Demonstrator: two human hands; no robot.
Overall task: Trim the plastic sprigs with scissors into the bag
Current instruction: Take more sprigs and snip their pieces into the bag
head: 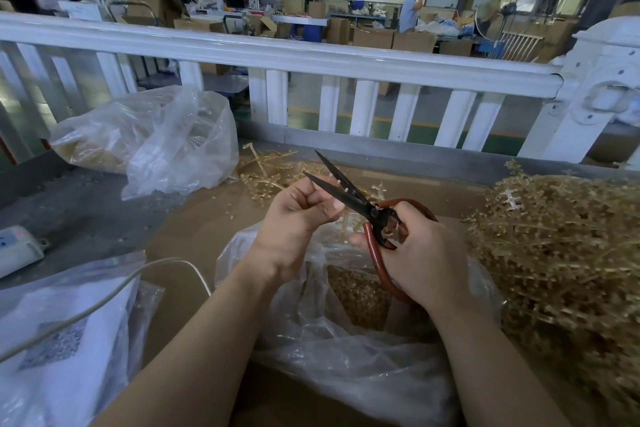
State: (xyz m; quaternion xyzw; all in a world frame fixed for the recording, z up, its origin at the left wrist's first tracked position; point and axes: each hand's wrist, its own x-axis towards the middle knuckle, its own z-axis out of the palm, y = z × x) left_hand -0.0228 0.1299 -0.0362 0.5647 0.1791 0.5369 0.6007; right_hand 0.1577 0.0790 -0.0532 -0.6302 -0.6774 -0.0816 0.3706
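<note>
My right hand grips the red-brown handles of black-bladed scissors, whose blades stand apart and point up-left. My left hand is curled just left of the blades and pinches a small pale sprig piece that pokes up between them. Below both hands lies an open clear plastic bag with tan cut bits inside. A big heap of tan plastic sprigs fills the right side of the table.
More loose sprigs lie beyond my hands. A second clear bag of pieces sits at the far left. A white power strip and its cable cross a white bag at near left. A white railing bounds the far edge.
</note>
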